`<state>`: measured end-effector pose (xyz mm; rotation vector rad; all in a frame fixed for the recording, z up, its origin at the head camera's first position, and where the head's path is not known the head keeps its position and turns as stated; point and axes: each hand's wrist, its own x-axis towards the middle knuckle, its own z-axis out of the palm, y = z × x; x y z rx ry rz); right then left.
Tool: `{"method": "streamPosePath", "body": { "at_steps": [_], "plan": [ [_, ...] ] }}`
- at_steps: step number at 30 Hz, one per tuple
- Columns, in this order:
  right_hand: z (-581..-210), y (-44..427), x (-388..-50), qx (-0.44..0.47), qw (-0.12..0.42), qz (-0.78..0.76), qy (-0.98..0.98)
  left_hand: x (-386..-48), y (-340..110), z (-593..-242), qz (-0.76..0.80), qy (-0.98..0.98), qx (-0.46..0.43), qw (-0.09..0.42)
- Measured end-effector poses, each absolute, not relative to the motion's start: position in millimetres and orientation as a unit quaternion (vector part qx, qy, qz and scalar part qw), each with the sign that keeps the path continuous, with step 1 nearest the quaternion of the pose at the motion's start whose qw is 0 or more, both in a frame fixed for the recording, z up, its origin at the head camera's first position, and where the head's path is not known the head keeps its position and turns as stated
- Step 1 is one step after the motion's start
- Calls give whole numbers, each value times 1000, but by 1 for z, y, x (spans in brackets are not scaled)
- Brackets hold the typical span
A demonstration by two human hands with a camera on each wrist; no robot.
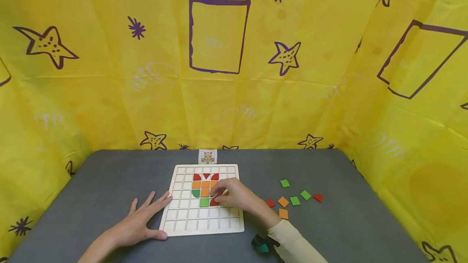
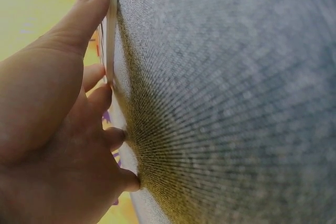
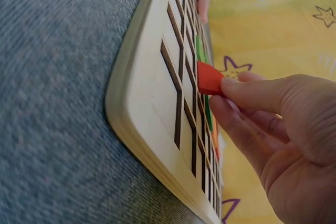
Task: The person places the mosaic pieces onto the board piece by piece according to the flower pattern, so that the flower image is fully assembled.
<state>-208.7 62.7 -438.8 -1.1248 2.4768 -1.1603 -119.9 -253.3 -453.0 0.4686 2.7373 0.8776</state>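
Note:
A white gridded board (image 1: pixel 180 215) lies on the grey table with red, orange and green tiles set in its middle cells. Between thumb and fingertips, my right hand (image 1: pixel 235 194) pinches a red tile (image 3: pixel 209 78) with one curved side, over the cell right of a light green square (image 1: pixel 204 202). In the right wrist view that tile stands tilted against the grid. My left hand (image 1: pixel 137 223) rests at the board's left edge, fingers spread, thumb by the near left corner. In the left wrist view the thumb touches the board's side, and other fingertips press the table.
Loose tiles lie right of the board: green squares (image 1: pixel 284 183), orange squares (image 1: pixel 283 214) and red pieces (image 1: pixel 318 198). A small pattern card (image 1: pixel 207 156) sits behind the board. A dark band (image 1: pixel 260 243) shows by the right sleeve. Yellow cloth (image 1: pixel 234 112) surrounds the table.

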Motion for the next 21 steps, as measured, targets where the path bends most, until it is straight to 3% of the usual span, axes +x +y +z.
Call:
{"method": "streamPosePath", "body": {
  "at_steps": [21],
  "plan": [
    [-441, 59, -208, -364, 82, -340, 863, -119, -252, -452, 293, 936, 161, 111]
  ]
}}
